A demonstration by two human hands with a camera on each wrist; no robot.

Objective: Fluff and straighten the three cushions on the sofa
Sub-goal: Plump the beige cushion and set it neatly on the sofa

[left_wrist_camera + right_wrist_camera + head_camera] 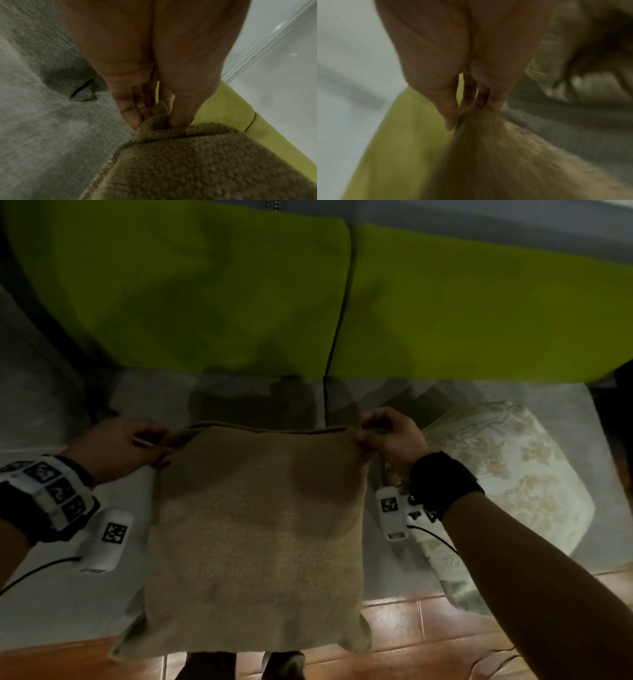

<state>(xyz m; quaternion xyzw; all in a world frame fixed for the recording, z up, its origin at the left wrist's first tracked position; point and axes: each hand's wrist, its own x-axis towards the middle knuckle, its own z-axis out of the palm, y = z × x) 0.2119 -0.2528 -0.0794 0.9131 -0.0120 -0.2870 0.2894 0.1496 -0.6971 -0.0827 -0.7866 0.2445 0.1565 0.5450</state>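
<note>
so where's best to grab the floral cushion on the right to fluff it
Take the floral cushion by its two far corners, reaching from the front edge of the grey sofa seat. It lies tilted on the seat, to the right of the tan cushion that both hands grip by the top corners.

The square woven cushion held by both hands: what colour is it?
Plain tan square woven cushion, clearest in the head view.

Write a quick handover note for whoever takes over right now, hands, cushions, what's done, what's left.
Left hand pinches the tan cushion's top left corner; right hand pinches its top right corner. The cushion hangs from both hands, in front of the grey seat.
Floral cushion lies on the seat to the right, tilted. A third cushion is not in view.
Done: none is visibly set straight. Left: fluff and place this one, then the others.
</note>
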